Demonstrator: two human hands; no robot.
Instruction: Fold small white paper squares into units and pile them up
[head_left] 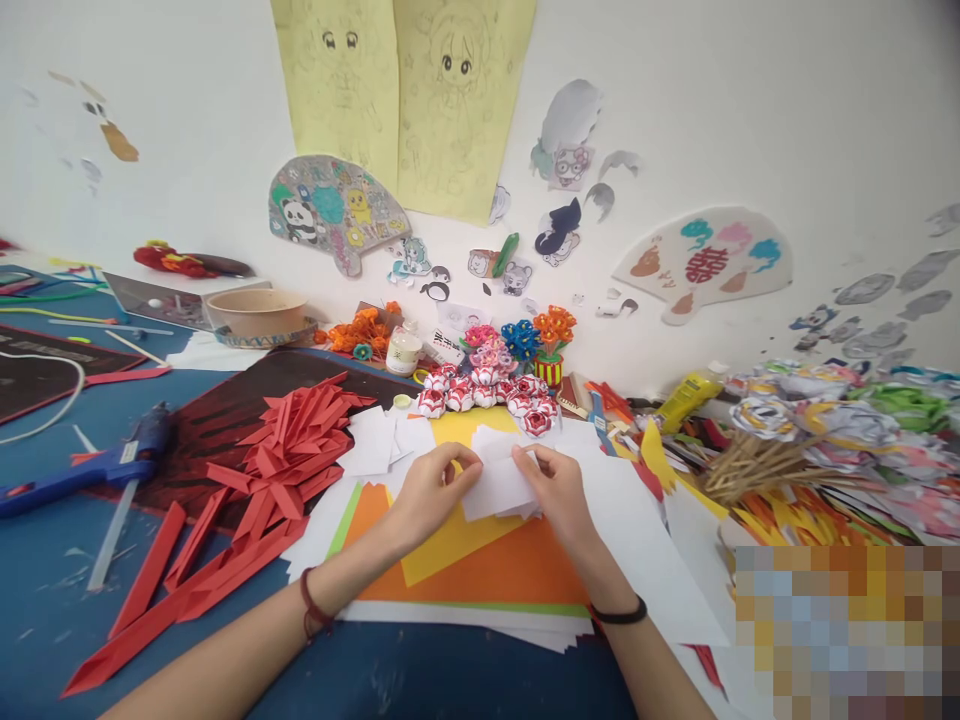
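Note:
Over the middle of the stacked sheets, my left hand (435, 492) pinches the left edge of a small white paper square (496, 488). Opposite it, my right hand (556, 495) grips the same paper by its right side, thumb and fingers together. More white paper lies just under and behind it, so the exact edges are hard to separate. Beneath both hands are a yellow sheet (442, 545) and an orange sheet (517, 575). Several loose white squares (371, 440) rest left of my hands. Red and white paper flowers (487, 392) stand beyond them.
Folded red paper strips (277, 460) are heaped at the left, beside a blue glue gun (124, 465). A bowl (256, 310) and a white bottle (403, 350) stand near the wall. At the right are a yellow bottle (686, 400) and wrapped paper flowers (832, 415) on sticks.

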